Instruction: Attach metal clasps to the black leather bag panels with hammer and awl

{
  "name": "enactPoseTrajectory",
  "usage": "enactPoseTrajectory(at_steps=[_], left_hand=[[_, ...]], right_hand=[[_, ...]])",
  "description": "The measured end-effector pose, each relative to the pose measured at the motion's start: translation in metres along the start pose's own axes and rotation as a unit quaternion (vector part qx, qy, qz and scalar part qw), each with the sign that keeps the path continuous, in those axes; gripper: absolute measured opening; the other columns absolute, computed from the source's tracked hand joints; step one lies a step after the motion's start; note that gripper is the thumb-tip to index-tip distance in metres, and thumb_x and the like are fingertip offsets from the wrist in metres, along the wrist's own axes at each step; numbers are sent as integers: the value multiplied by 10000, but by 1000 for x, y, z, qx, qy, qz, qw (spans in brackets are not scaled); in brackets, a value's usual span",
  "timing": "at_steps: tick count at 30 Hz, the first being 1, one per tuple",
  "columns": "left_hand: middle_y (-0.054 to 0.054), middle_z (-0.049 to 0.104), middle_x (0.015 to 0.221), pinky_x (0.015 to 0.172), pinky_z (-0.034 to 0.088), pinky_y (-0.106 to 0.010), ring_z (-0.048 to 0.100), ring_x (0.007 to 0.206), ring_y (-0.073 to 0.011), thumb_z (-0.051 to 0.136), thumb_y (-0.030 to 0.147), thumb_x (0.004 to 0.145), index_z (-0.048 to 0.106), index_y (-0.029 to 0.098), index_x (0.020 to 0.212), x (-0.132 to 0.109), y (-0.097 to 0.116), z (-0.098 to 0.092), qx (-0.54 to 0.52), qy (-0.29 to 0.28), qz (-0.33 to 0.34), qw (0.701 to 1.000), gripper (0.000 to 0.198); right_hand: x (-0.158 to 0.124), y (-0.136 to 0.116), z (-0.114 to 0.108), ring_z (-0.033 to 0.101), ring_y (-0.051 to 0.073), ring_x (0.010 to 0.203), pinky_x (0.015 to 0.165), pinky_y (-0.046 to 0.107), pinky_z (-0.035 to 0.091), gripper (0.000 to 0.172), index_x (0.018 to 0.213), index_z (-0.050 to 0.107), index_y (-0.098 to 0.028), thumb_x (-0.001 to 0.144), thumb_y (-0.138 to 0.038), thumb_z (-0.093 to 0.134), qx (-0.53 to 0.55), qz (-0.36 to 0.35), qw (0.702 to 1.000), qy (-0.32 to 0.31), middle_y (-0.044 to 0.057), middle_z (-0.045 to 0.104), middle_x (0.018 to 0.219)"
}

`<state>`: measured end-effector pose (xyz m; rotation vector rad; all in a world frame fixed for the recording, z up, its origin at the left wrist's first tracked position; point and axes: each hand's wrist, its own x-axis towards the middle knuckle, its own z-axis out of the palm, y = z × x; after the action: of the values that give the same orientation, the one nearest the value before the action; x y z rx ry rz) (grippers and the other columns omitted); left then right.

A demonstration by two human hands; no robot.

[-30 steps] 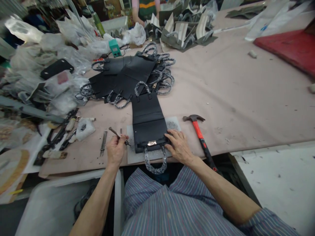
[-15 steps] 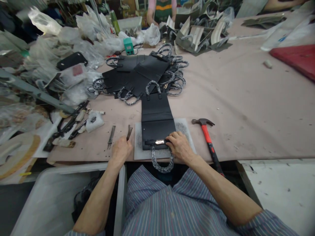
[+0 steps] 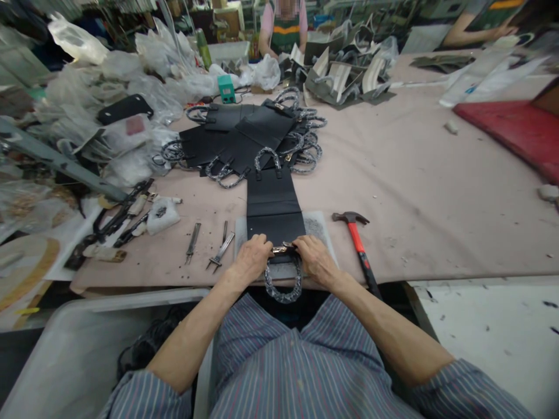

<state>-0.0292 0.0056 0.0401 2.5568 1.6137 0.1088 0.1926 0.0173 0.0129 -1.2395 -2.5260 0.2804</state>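
Observation:
A black handbag panel (image 3: 276,201) lies lengthwise before me on a pale board (image 3: 321,235), with a wrapped loop handle (image 3: 267,156) at its far end and another wrapped handle (image 3: 283,297) at the near end. Across the near end runs a dark strap with a shiny metal clasp (image 3: 279,249). My left hand (image 3: 253,259) is closed on the strap's left end, beside the clasp. On the other side my right hand (image 3: 317,262) pinches the strap's right end. Fingertips partly cover the strap.
A claw hammer (image 3: 360,250) lies right of the board. Metal punches (image 3: 222,250) rest on the left. More black bag panels (image 3: 236,134) are piled beyond, near plastic bags (image 3: 161,87). A grey bin (image 3: 87,343) stands below left. A co-worker (image 3: 283,29) sits across the table.
My left hand has let go of a metal punch, which now lies on the table, and has moved right onto the strap. My right hand stays at the strap's right end.

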Motion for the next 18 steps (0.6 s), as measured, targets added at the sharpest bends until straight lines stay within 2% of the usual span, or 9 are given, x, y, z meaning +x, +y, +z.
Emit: enactPoseTrajectory(at_steps=[4,7,9,11,14,18], left_hand=[[-150,635,965,716,517,-367,605,906,-288,525,54,922,669,118,976,1,1,-4,72,-30,75,994,167],[-147,649,942,710,538,-371,619,871,-281,494,-3,874,655,110,965,-5,-5,-4,80,-17,91,993,216],[-130,673,953,751,563,-362,643,889,-261,481,-21,864,657,127,957,-11,-16,0,43,17,103,994,247],[-110,707,1004,813,585,-340,672,945,-232,457,-45,857,672,148,980,-18,-31,5,-30,77,131,988,314],[-92,736,1076,881,606,-316,704,1014,-192,424,-66,837,701,169,1025,-27,-51,13,-138,169,175,960,409],[-98,759,1106,967,613,-373,716,1098,-210,416,-64,835,732,168,1012,-35,-59,21,-149,182,230,944,431]], right_hand=[[1,3,-6,544,266,946,838,377,447,290,1116,624,-119,942,-44,405,-22,-29,999,-18,136,642,1039],[2,6,-8,558,261,943,835,379,473,315,1107,629,-129,911,-17,409,13,-33,999,1,132,646,1023],[0,10,-7,570,249,970,851,375,489,354,1120,629,-147,895,7,402,68,-39,997,26,119,650,1033],[-1,17,-5,575,233,981,861,368,500,366,1089,639,-175,893,18,397,122,-59,990,49,102,654,1044],[-4,27,-2,561,217,917,830,368,506,317,952,660,-197,903,6,422,147,-110,981,58,86,664,1036],[-8,35,1,549,229,934,834,398,524,267,890,682,-200,922,-32,476,122,-180,975,45,96,677,1093]])
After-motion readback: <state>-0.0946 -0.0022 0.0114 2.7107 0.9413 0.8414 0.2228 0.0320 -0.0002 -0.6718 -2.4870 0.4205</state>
